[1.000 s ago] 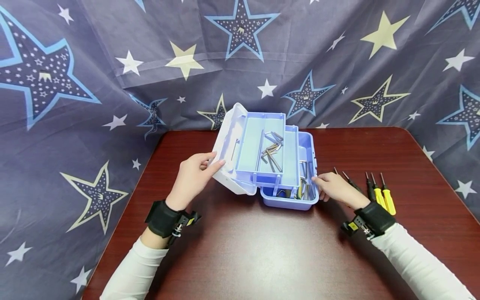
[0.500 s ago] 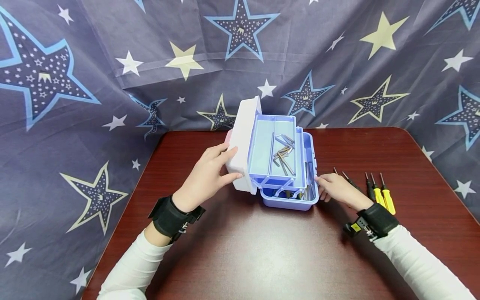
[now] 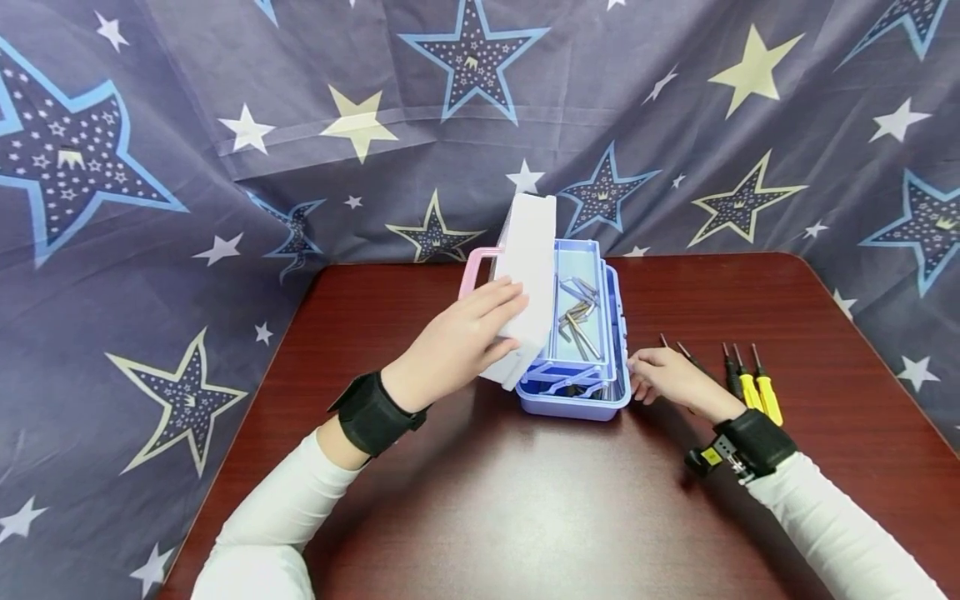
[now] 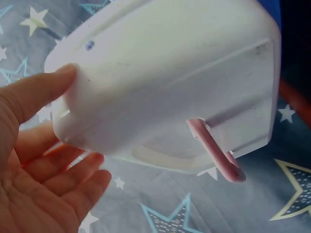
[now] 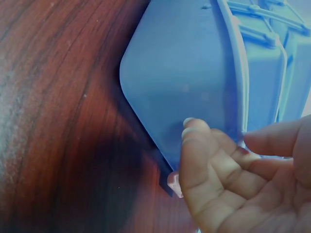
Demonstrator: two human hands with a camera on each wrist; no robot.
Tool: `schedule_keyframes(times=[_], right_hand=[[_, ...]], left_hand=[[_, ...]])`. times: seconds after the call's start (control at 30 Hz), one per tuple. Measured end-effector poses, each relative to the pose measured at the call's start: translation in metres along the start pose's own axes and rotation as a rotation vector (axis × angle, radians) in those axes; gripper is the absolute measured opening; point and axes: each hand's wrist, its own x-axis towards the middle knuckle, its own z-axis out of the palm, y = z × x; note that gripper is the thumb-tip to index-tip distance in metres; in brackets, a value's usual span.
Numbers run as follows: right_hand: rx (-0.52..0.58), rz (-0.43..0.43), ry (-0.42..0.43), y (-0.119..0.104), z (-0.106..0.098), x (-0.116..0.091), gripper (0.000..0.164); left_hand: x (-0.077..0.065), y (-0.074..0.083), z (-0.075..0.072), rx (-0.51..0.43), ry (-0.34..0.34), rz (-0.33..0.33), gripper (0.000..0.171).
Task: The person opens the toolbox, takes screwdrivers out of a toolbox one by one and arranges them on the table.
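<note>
A blue toolbox (image 3: 570, 407) stands on the table with its white lid (image 3: 531, 258) tilted partway over the stepped trays. My left hand (image 3: 465, 337) touches the lid's near corner, thumb and loosely bent fingers spread about it. In the left wrist view the thumb lies on the white lid (image 4: 160, 82), and the fingers extend past its edge. A pink handle (image 3: 474, 271) sticks out from the lid. At the box's right side, my right hand (image 3: 667, 379) pinches the rim, fingers curled along the outer wall. Several hex keys (image 3: 579, 321) lie in the upper tray (image 3: 576, 247).
To the right, several screwdrivers (image 3: 767, 396) with yellow or black handles lie on the dark red wooden table (image 3: 540, 517). A star-patterned curtain (image 3: 360, 200) hangs behind and to the sides.
The lid has swung up and right from its laid-back position, and the trays have folded inward over the box. My left hand moved right with the lid; my right hand stayed at the rim.
</note>
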Motion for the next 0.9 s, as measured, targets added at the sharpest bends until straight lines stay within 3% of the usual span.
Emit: schedule_keyframes(times=[0.33, 0.6, 0.77, 0.9], right_hand=[[0.280, 0.037, -0.094, 0.012, -0.005, -0.002, 0.023], [0.335, 0.033, -0.130, 0.015, -0.006, -0.005, 0.022], [0.349, 0.032, -0.130, 0.015, -0.006, -0.007, 0.021], [0.374, 0.033, -0.132, 0.016, -0.007, -0.008, 0.019]], left_hand=[[0.028, 0.014, 0.021, -0.029, -0.084, 0.141, 0.044], [0.047, 0.032, 0.047, 0.049, -0.192, 0.227, 0.040], [0.057, 0.045, 0.060, 0.111, -0.294, 0.250, 0.040], [0.065, 0.056, 0.073, 0.198, -0.349, 0.293, 0.035]])
